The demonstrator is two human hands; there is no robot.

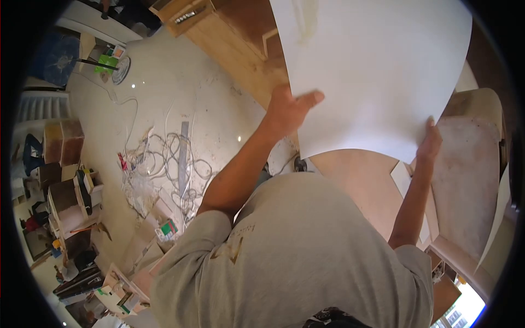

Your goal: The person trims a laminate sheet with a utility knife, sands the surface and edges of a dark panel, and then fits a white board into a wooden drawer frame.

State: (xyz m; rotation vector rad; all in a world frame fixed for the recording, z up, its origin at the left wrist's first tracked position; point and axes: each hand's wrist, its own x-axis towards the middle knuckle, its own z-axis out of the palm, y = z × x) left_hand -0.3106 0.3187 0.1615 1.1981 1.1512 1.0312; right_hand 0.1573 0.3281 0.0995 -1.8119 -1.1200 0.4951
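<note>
A large white sheet [377, 82], slightly curved along its near edge, is held up in front of me. A yellowish smear [306, 19] marks its upper left part. My left hand [291, 112] grips the sheet's left edge, thumb lying over the face and the fingers hidden behind. On the opposite edge, near the lower right corner, my right hand [430, 143] is closed on the same sheet; most of its fingers are out of sight. Beneath the sheet's near edge lies a pale wooden board [350, 180].
Loose cables [164, 158] and a grey strip [184, 153] lie on the floor to the left. A wooden cabinet frame [229, 49] stands beyond my left hand. A curved pale panel [470, 164] rises on the right. A fan [54, 59] and boxes [64, 142] are farther left.
</note>
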